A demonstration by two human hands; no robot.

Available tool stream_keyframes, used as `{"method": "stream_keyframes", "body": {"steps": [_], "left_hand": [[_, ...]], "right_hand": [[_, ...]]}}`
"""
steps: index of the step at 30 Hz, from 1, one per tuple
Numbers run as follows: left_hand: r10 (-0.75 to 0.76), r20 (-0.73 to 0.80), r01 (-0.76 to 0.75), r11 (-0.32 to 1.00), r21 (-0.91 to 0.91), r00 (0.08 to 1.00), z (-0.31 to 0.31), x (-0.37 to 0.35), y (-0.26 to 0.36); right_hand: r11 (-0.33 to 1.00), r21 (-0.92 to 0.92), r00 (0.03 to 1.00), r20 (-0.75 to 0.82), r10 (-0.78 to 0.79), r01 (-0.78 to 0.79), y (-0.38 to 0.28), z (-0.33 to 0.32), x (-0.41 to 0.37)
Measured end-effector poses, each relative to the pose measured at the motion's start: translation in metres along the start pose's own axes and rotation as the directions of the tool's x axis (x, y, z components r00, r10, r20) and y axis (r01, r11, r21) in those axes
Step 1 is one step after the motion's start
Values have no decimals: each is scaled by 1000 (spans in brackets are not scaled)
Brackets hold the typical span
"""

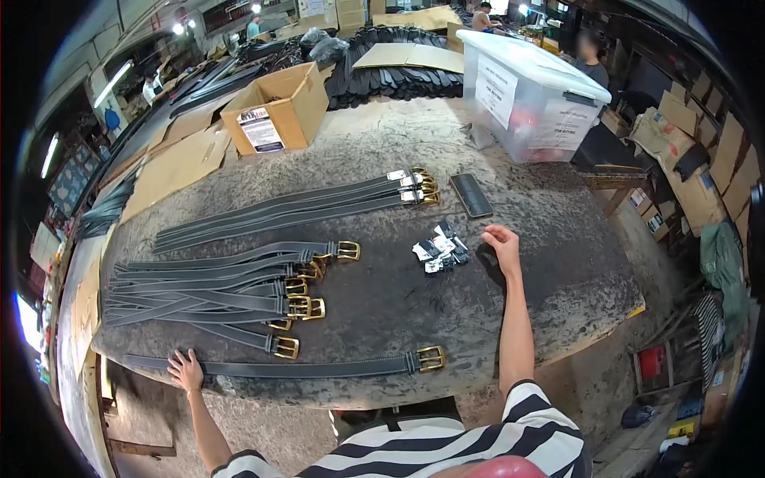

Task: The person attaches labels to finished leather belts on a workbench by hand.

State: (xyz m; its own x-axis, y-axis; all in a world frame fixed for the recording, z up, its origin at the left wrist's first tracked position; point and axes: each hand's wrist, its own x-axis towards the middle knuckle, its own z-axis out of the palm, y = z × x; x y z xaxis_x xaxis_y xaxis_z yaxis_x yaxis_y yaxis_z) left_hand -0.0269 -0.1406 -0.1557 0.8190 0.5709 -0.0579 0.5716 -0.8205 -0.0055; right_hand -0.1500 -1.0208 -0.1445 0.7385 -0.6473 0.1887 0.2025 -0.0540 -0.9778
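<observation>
One black leather belt point(303, 368), flat and stitched, with a square brass buckle point(430, 358), lies alone along the near edge of the rough grey counter point(382, 307). The left hand point(185, 370) presses flat on its tail end, arm stretched, grip wide and clasping nothing. Behind sits a loose heap of about seven like belts point(207, 291), and farther back four tagged ones point(295, 205) (laid neatly parallel). The right hand point(502, 243), arm straight, rests loosely curled and empty just beside a small pile of black-and-white tags point(438, 251).
</observation>
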Motion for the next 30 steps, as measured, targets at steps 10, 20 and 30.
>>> {"method": "stream_keyframes", "body": {"steps": [10,20,30], "left_hand": [[66,-137,-73,996,-47,988,5,24,1],[-98,-280,62,989,-133,955,6,14,9],[-6,-268,-51,977,-208,963,6,-22,16]], "right_hand": [[997,-73,999,24,21,-19,-2,-4,1],[997,-58,987,-149,-64,56,-7,-14,-73],[992,-76,889,-441,-127,103,9,-64,-119]]}}
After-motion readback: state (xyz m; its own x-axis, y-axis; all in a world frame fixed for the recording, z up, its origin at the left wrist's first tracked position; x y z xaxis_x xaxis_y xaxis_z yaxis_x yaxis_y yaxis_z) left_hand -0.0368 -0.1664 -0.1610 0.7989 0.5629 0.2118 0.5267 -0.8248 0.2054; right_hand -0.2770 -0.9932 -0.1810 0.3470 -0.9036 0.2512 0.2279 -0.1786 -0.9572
